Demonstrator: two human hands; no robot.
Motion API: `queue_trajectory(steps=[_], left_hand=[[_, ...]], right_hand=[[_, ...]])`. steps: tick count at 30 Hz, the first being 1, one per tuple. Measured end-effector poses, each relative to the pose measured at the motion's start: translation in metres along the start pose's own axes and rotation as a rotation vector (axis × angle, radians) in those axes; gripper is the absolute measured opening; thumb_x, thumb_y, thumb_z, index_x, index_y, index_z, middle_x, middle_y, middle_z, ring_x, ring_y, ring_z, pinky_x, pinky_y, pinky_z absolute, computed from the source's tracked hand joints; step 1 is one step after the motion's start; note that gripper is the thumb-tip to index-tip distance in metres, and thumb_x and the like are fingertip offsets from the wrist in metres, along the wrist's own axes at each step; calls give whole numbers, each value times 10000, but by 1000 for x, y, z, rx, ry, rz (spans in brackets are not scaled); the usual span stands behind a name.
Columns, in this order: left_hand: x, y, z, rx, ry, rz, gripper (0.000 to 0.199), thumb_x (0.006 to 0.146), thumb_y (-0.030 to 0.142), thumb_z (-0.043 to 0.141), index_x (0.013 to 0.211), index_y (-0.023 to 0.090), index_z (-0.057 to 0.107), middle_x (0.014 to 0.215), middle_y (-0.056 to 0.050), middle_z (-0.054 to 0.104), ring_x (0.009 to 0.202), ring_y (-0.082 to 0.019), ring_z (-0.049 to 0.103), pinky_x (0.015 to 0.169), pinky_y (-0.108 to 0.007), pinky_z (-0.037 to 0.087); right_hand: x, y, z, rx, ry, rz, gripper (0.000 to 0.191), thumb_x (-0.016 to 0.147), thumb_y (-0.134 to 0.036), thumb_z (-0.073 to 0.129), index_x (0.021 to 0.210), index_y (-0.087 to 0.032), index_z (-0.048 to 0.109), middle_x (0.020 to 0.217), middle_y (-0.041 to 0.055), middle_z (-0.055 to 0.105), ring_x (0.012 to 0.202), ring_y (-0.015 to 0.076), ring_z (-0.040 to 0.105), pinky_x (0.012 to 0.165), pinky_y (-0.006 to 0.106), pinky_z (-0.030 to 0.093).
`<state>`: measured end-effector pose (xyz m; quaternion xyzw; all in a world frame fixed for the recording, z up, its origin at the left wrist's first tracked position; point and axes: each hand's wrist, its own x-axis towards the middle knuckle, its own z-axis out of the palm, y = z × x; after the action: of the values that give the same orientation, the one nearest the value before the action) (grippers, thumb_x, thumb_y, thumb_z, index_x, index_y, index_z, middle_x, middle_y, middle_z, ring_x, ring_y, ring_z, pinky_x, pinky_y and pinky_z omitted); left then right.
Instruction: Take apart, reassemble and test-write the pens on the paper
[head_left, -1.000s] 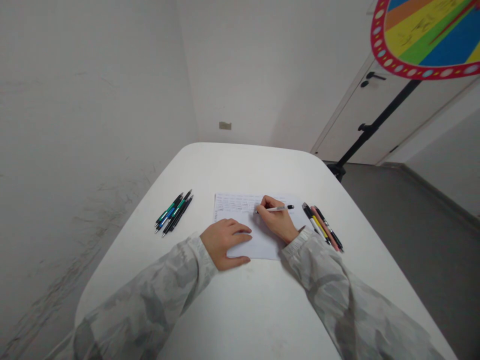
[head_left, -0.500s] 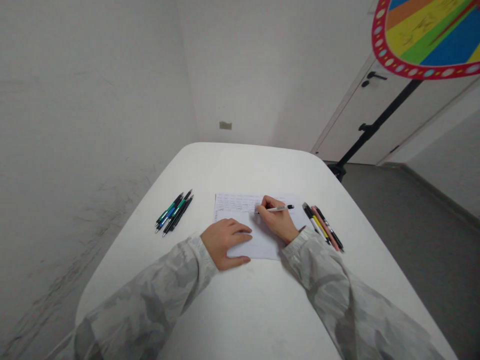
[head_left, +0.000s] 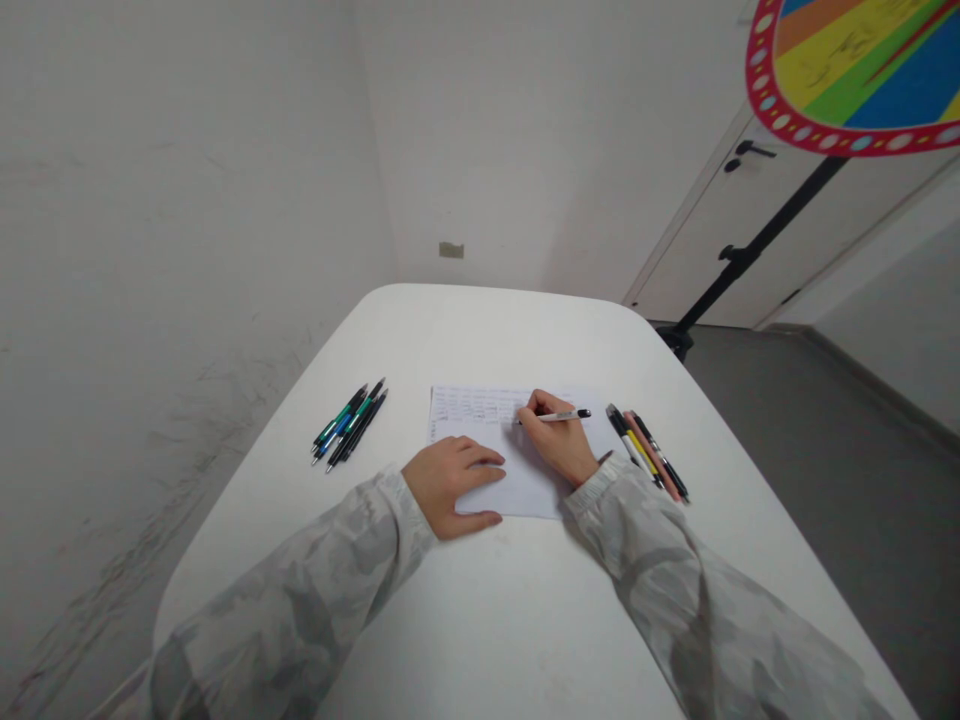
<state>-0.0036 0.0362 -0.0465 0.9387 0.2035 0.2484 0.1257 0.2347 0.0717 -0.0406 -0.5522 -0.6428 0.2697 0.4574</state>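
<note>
A white sheet of paper (head_left: 517,490) with rows of small handwriting across its upper part lies on the white table. My right hand (head_left: 559,440) is closed around a white pen (head_left: 564,415) with a black end. The pen slants low over the sheet, its tip at the written lines; whether it touches the paper I cannot tell. My left hand (head_left: 454,485) rests flat on the sheet's lower left, fingers spread, holding nothing. Part of the sheet is hidden beneath both hands and the right sleeve.
Several pens (head_left: 350,425) in green, blue and black lie in a bunch left of the paper. More pens and markers (head_left: 646,450) lie close by my right forearm. The table (head_left: 487,330) stands against a wall. A colourful wheel (head_left: 862,80) on a black stand is at the right.
My right hand and the pen have shifted slightly to the right along the written lines. My left hand stays in place.
</note>
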Motion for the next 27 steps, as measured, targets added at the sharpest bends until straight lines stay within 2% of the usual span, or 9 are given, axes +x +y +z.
queue_trajectory(steps=[7,10,13,15,18,19,20,22,27], left_hand=[[0,2,-4,-5,-36,-11,513,949,547,681,1308,181,686,1341,-170,713,1145,-313,669,996,-500,542],[-1,1,-3,0,-27,-7,510,950,545,682,1303,177,686,1339,-172,713,1138,-309,670,994,-497,540],[-1,1,-2,6,-12,2,505,942,545,688,1286,175,690,1332,-168,720,1123,-310,674,979,-491,545],[-1,1,-1,5,3,4,503,933,546,692,1276,179,694,1322,-168,726,1109,-310,679,972,-488,548],[-1,1,-1,7,6,-4,498,929,541,696,1278,186,695,1321,-172,723,1117,-311,681,980,-490,549],[-1,1,-1,8,2,-9,496,930,538,696,1282,189,693,1323,-174,721,1125,-311,681,985,-492,549],[-2,1,-1,9,0,-11,494,929,535,696,1285,192,693,1322,-176,719,1130,-310,681,987,-493,550],[-2,1,-1,8,5,-9,493,925,533,699,1285,197,693,1315,-178,720,1126,-309,684,985,-494,553],[-3,-1,-1,1,18,-3,488,916,522,710,1281,200,695,1311,-171,725,1119,-305,693,984,-501,556]], right_hand=[[0,0,0,-15,6,-8,242,794,-304,576,605,-243,438,531,-48,439,560,134,393,556,288,317],[1,-2,-1,49,-3,27,247,813,-342,625,629,-232,504,555,-35,504,554,133,427,547,283,354],[-1,-8,-6,170,-25,142,293,880,-494,678,826,-207,650,634,-6,622,524,138,478,495,274,372],[-4,-15,-15,189,2,167,379,893,-579,700,926,-202,688,632,-5,633,513,140,489,482,272,379],[-15,-22,-38,133,-10,118,400,889,-587,730,906,-188,740,669,34,673,580,159,552,539,283,444],[-20,-23,-49,133,-45,115,404,893,-580,729,982,-187,764,762,66,732,615,171,585,556,291,471],[-26,-23,-60,147,-89,110,443,891,-564,735,1143,-201,762,917,98,786,655,181,615,579,304,503],[-38,-18,-85,132,-137,89,526,877,-532,736,1316,-243,722,1151,126,801,716,194,655,644,338,560],[-65,4,-138,95,-133,97,618,951,-569,594,1474,-244,641,1363,167,743,854,246,725,711,373,601]])
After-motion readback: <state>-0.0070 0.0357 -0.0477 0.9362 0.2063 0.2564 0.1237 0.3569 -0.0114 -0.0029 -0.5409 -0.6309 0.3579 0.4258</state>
